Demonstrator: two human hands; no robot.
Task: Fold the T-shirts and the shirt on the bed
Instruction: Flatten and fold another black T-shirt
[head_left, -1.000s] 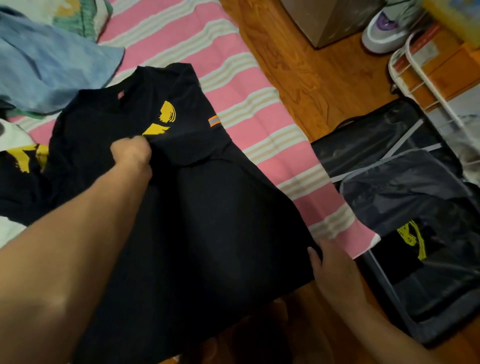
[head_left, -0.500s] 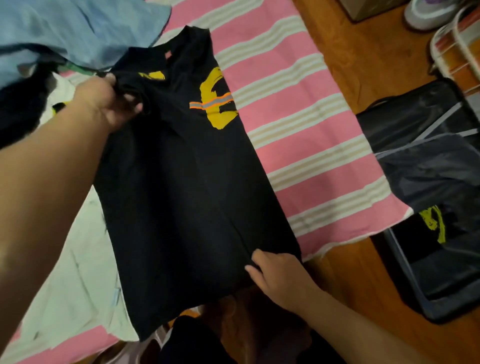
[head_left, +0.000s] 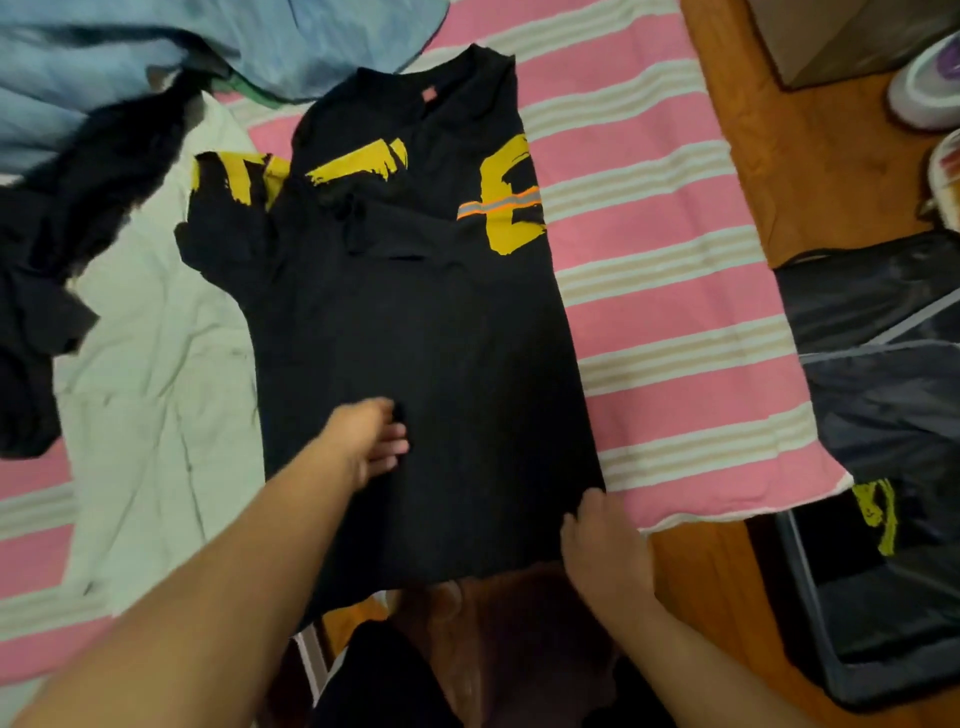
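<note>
Lying lengthwise on the pink striped bed (head_left: 675, 291), the black T-shirt (head_left: 426, 364) had just been laid down: half a second earlier the left hand held its shoulder up near the collar, and now that hand had let go and moved down to mid-body. Judged from this, the first side fold was in and the step in hand was smoothing. The shirt's right edge ran straight from the right hand up toward the collar, the yellow print and the orange-grey stripe cut off at that edge; beyond the left hand the left sleeve remained spread, with more yellow print, over a pale garment (head_left: 156, 395). Farther up from both hands sat a blue garment (head_left: 156, 57) and a dark one (head_left: 62, 249), not yet folded. The left hand (head_left: 369, 441) rested on the cloth, blurred; fingers looked relaxed, gripping nothing. The right hand (head_left: 602, 545) lay at the hem corner by the bed's near edge; whether it pinched the hem I could not tell.
</note>
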